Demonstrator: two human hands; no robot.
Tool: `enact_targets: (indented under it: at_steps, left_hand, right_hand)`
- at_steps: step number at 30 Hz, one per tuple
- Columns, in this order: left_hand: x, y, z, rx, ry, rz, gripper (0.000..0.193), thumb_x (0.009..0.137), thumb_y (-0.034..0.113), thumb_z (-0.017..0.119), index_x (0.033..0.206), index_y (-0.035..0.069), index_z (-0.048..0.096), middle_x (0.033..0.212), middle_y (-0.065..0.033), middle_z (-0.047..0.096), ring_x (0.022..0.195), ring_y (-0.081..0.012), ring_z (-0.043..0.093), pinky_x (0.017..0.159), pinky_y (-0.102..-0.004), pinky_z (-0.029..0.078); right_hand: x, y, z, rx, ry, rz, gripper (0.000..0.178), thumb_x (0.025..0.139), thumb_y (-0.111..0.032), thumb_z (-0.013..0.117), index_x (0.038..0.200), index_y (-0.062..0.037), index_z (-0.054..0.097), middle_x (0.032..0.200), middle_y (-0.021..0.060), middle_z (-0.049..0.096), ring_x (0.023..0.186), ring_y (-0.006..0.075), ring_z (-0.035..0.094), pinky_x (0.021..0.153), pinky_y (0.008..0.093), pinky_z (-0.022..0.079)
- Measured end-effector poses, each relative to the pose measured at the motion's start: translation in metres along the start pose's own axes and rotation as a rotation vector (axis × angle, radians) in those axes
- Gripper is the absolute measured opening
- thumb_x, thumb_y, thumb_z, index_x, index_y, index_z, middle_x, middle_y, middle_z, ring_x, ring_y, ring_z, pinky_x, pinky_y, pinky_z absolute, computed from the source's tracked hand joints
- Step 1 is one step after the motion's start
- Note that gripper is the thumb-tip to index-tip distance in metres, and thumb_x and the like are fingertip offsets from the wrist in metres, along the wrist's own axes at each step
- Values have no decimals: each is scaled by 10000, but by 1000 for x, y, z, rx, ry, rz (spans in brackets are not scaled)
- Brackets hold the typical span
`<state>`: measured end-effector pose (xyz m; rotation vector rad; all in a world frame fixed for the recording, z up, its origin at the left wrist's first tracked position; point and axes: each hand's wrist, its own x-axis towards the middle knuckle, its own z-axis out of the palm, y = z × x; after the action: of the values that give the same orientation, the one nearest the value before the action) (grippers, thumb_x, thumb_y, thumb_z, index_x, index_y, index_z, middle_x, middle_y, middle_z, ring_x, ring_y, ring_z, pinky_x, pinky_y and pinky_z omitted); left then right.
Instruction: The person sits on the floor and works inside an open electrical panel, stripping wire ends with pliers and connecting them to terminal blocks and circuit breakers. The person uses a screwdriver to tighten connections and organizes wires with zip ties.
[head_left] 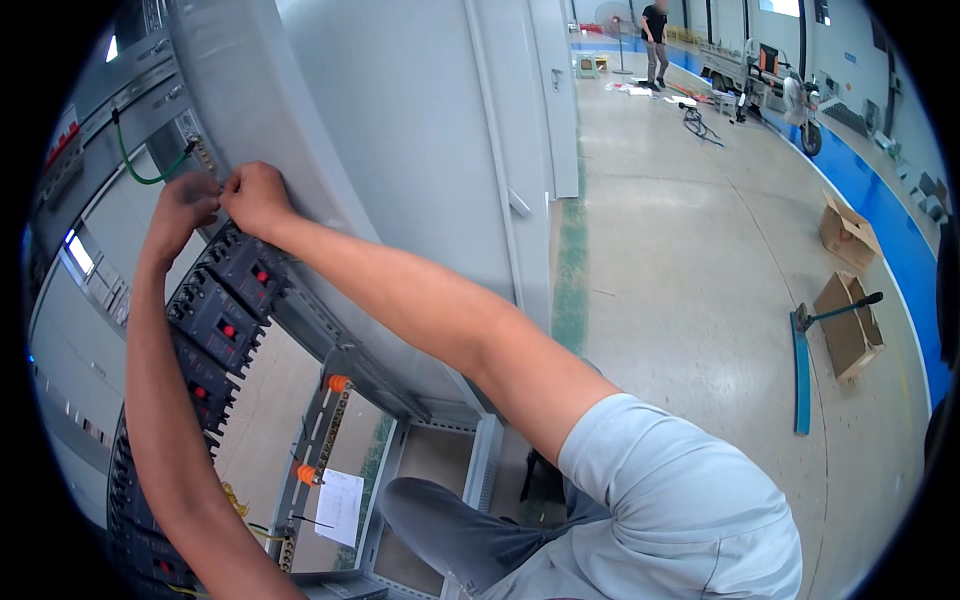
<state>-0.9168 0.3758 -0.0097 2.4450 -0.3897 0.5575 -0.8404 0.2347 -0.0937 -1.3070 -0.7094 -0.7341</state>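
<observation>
Up beside the grey cabinet post (pixel 235 90), my two hands meet with their fingertips almost touching. My left hand (pixel 184 208) has its fingers curled together, and my right hand (pixel 254 198) is closed in a pinch. Whatever sits between the fingertips is too small to make out. Just above them a green wire (pixel 140 178) loops between two points on the metal frame. Below my hands runs a row of black circuit breakers (pixel 228 330) with red switches, partly covered by my left forearm.
Lower in the cabinet, orange insulators (pixel 338 383) carry a busbar (pixel 328 435), near a white paper sheet (pixel 340 507). On the floor to the right are cardboard boxes (pixel 848 325) and a blue push broom (pixel 802 370). A person (pixel 655 45) stands far back near a cargo tricycle (pixel 745 72).
</observation>
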Motion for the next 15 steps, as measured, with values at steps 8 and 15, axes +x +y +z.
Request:
enact_targets:
  at_steps: [8,15]
  left_hand:
    - [-9,13,-1,150,9,-36,237,849,36,677,1085,41,708,980,-34,703,819,-121,650,672,-277,535]
    - [-1,-1,2,312,50,163,173,872,8,683,1040,6,723,924,-37,700,785,-108,646,648,-268,509]
  right_hand:
    - [-2,-12,-6,62,-64,87,139,721,-131,760,765,-1,741,773,200,718,757,333,722,733,420,562]
    - [2,-1,-9,-26,-66,32,205,684,-210,762,732,-10,753,744,220,702,749,371,713,741,447,566]
